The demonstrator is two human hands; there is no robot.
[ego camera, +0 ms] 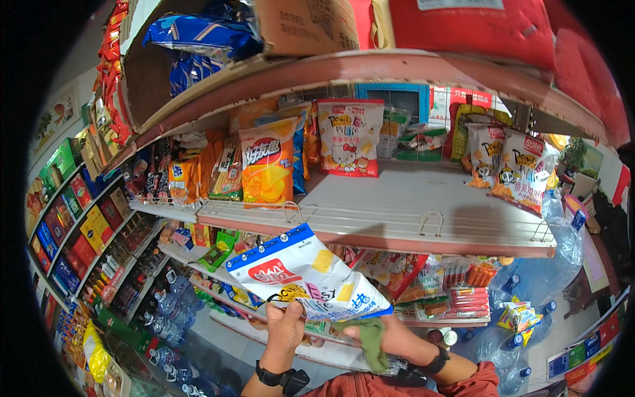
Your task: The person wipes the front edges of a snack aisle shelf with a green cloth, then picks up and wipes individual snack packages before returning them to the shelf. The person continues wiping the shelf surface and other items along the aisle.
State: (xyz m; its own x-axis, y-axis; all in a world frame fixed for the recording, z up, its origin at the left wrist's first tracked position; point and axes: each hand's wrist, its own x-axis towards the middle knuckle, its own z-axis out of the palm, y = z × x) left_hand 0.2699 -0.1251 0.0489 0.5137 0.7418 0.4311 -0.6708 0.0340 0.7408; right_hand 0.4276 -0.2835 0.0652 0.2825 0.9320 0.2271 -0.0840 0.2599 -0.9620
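My left hand (286, 325) grips the lower edge of a white snack bag (317, 278) with blue bands, its thumb on the printed front. The bag is tilted in front of the shelf unit. My right hand (364, 331) is just below the bag's right end and holds a green cloth (373, 347) that hangs down. The bag hides part of my right fingers, so I cannot tell whether they touch it. Beyond the bag, a white metal shelf (387, 198) carries an orange chip bag (269, 166), a red-and-white snack bag (349, 139) and a white-and-red snack bag (523, 168).
A lower shelf (436, 317) holds packs of pink sausages (469, 302). Overhead, a curved shelf edge (397, 64) bears cardboard boxes (310, 25). Large water bottles (171, 312) stand on the floor at left, with more water bottles (501, 342) at right. Wire guards (430, 223) rise from the shelf's front.
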